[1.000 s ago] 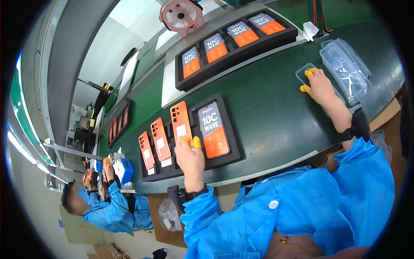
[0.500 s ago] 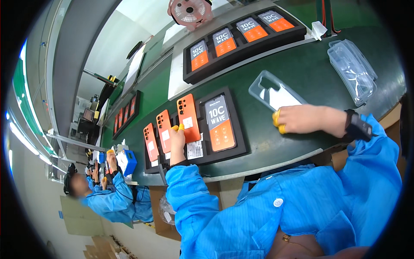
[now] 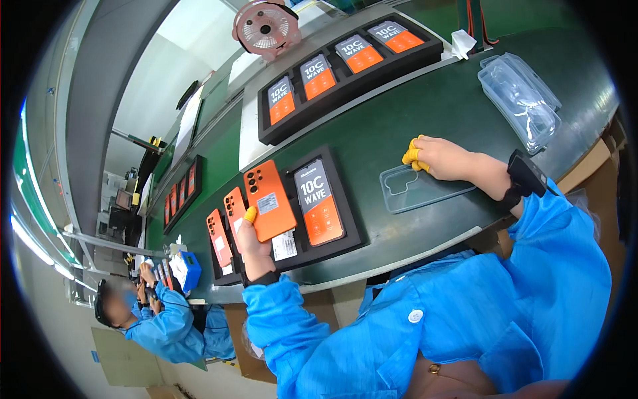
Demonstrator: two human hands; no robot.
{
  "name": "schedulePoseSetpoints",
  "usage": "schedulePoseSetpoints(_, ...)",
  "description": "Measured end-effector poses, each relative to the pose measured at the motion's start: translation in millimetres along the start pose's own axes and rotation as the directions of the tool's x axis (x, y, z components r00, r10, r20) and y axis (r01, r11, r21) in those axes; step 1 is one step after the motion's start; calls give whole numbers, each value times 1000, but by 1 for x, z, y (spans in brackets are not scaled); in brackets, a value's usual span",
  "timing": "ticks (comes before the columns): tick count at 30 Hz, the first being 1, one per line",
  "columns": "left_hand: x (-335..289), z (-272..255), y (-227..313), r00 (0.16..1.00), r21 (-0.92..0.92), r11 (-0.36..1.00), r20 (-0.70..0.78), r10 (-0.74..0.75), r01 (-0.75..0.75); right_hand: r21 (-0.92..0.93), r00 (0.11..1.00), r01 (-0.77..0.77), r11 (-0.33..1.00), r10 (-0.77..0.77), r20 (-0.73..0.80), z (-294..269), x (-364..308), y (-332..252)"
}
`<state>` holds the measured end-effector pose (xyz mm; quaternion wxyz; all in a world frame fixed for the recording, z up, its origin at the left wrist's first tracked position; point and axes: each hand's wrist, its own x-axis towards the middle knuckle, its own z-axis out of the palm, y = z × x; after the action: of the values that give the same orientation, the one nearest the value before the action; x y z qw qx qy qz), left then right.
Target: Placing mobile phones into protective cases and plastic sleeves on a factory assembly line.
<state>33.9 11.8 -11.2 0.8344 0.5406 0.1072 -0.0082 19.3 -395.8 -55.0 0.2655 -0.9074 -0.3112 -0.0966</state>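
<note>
My left hand [image 3: 254, 249], with a yellow finger cot on the thumb, grips the lower left edge of an orange phone [image 3: 272, 223], camera side up, tilted over a black tray [image 3: 355, 233]. A white label sits on the phone's back. Two more orange phones [image 3: 218, 238] [image 3: 234, 205] lie in the tray to the left, and a phone with a grey-and-orange front [image 3: 319, 199] to the right. My right hand [image 3: 446, 159] has curled, yellow-cotted fingers over the far edge of a clear phone case [image 3: 425, 197] flat on the table; whatever its fingertips hold is hidden.
Another black tray [image 3: 292, 133] with several phones stands at the back. Clear plastic packaging [image 3: 518, 100] lies at the right. A pink fan [image 3: 266, 30] stands behind. At the left, a co-worker [image 3: 166, 319] sits near a blue box [image 3: 187, 269] and another phone tray [image 3: 183, 199].
My left hand has lifted and turned the orange phone. The clear case has come down flat and nearer to me; my right hand has shifted from its near end to its far edge.
</note>
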Motion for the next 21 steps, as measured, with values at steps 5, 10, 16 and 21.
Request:
schedulePoseSetpoints(5,-50,91,-43,966,-82,993,238,101,-84,233,990,-120,965,133,-38,-24,15,-42)
schedulePoseSetpoints(10,-57,157,-82,846,377,855,519,123,-355,993,861,-100,-63,495,118,12,37,-64)
schedulePoseSetpoints(16,-53,156,-75,595,596,65,803,-29,-801,262,958,-12,965,86,-272,-57,-4,-63)
schedulePoseSetpoints(21,-54,150,-90,547,546,-29,837,-11,-837,-175,972,221,959,-201,122,-50,-31,-67)
